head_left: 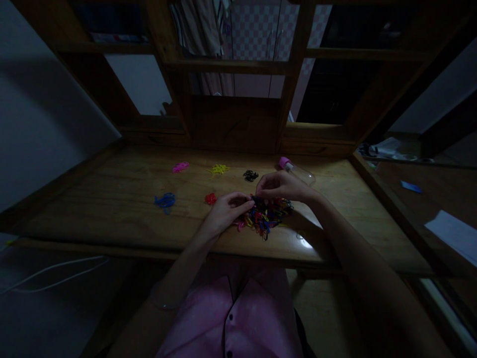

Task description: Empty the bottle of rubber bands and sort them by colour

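A mixed heap of coloured rubber bands [265, 219] lies on the wooden desk. My left hand [227, 209] is at its left edge, thumb and forefinger closed together in a pinch. Over the heap's far side, my right hand [279, 186] pinches with bent fingers, close to the left fingertips. Something dark shows between the two hands, but what each pinch holds is too small and dim to make out. Single-colour groups lie around: red bands [210, 199] beside my left hand, black bands [251, 175], yellow bands [219, 169], pink bands [181, 167] and blue bands [165, 200].
A clear bottle with a pink cap [285, 162] lies behind my right hand. Wooden shelves with drawers [316, 148] line the desk's back. White paper [454, 233] is on a surface at the right. A white cable [55, 268] hangs at lower left. The light is dim.
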`<control>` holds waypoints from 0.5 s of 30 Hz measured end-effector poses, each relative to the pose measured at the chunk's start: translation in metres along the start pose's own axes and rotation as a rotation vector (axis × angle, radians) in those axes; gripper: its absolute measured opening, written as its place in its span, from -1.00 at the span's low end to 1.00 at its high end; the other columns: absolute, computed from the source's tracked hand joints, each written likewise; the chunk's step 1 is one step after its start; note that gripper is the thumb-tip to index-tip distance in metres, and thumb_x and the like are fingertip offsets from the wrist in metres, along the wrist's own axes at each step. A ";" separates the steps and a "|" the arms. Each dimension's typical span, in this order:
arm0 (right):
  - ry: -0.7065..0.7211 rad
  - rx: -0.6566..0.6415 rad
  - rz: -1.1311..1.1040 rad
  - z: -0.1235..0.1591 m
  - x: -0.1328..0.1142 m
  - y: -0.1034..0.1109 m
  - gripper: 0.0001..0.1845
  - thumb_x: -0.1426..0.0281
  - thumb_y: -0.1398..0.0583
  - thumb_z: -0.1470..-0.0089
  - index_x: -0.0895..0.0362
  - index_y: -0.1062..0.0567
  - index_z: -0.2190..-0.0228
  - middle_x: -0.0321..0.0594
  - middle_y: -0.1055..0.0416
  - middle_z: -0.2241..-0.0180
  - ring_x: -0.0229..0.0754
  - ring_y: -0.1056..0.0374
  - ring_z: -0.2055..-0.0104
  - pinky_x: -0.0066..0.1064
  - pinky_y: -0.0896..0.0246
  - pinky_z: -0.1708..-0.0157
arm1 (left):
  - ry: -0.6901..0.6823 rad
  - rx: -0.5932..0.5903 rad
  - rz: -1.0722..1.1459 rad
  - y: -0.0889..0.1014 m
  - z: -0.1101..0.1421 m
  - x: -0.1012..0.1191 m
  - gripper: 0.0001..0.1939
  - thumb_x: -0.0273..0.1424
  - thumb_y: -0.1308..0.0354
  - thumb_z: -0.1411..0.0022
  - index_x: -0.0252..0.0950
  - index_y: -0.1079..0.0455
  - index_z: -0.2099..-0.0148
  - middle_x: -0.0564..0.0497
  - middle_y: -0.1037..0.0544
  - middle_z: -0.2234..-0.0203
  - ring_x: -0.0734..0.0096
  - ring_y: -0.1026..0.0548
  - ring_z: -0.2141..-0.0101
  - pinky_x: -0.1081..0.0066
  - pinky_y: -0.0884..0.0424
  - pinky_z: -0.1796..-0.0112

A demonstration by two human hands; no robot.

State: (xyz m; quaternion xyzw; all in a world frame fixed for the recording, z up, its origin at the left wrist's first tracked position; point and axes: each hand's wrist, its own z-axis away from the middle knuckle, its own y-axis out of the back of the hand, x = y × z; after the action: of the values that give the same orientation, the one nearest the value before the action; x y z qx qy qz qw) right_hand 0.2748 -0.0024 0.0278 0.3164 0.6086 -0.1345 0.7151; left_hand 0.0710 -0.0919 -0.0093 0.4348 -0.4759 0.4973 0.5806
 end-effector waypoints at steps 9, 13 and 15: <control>0.010 0.031 0.023 0.002 0.001 0.007 -0.70 0.23 -0.32 0.02 0.21 -0.53 0.32 -0.23 -0.50 0.45 -0.32 -0.38 0.47 -0.49 -0.24 0.50 | -0.051 0.002 -0.001 -0.001 0.000 0.003 -0.63 -0.11 -0.29 -0.06 -0.29 -0.46 0.21 0.01 -0.56 0.40 0.42 -0.50 0.44 0.53 -0.39 0.52; 0.015 0.040 -0.030 0.001 0.001 0.005 -0.69 0.25 -0.35 0.05 0.21 -0.49 0.33 -0.23 -0.50 0.41 -0.31 -0.41 0.43 -0.47 -0.31 0.40 | -0.073 -0.008 0.023 -0.001 0.000 0.001 -0.64 -0.13 -0.30 -0.06 -0.31 -0.46 0.22 0.01 -0.55 0.39 0.42 -0.51 0.40 0.53 -0.41 0.46; 0.024 0.035 -0.062 0.000 0.002 0.003 -0.68 0.26 -0.36 0.07 0.20 -0.48 0.31 -0.22 -0.51 0.39 -0.31 -0.41 0.42 -0.46 -0.33 0.39 | -0.080 -0.015 0.027 -0.001 0.000 0.001 -0.64 -0.14 -0.31 -0.06 -0.31 -0.46 0.21 0.00 -0.56 0.37 0.41 -0.53 0.37 0.52 -0.43 0.42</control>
State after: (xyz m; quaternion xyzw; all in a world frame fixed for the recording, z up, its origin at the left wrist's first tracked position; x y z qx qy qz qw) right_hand 0.2771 0.0001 0.0272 0.3116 0.6242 -0.1633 0.6975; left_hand 0.0722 -0.0921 -0.0079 0.4438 -0.5082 0.4837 0.5575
